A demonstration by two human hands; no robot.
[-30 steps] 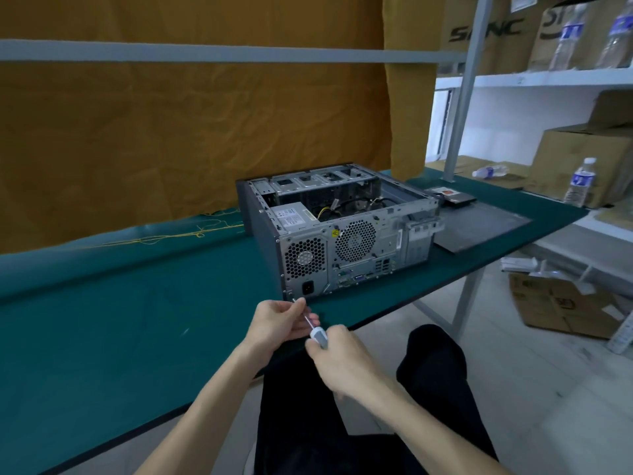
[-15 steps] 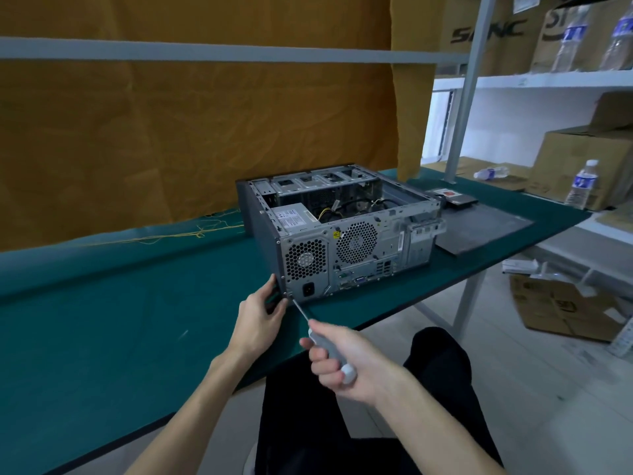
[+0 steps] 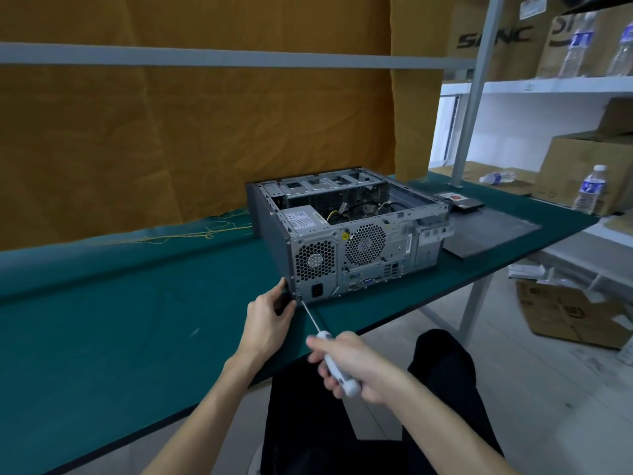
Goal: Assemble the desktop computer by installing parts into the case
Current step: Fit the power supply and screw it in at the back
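An open desktop computer case [image 3: 346, 231] lies on its side on the green table [image 3: 102, 330], rear panel facing me, power supply and cables visible inside. My right hand [image 3: 356, 365] grips a white-handled screwdriver [image 3: 337, 366]; its metal tip touches the lower left corner of the rear panel. My left hand [image 3: 269, 320] holds that same near corner of the case, thumb and fingers curled round its edge.
The case's dark side panel [image 3: 493, 231] lies flat to the right of the case, with a small drive [image 3: 460, 200] behind it. Cardboard boxes and water bottles [image 3: 591, 192] sit on shelves at the right. A flattened box [image 3: 575, 313] lies on the floor.
Both hands were together at the screwdriver near the table edge. My left hand moved up to the case corner, and my right hand slid down the handle and set the tip against the panel.
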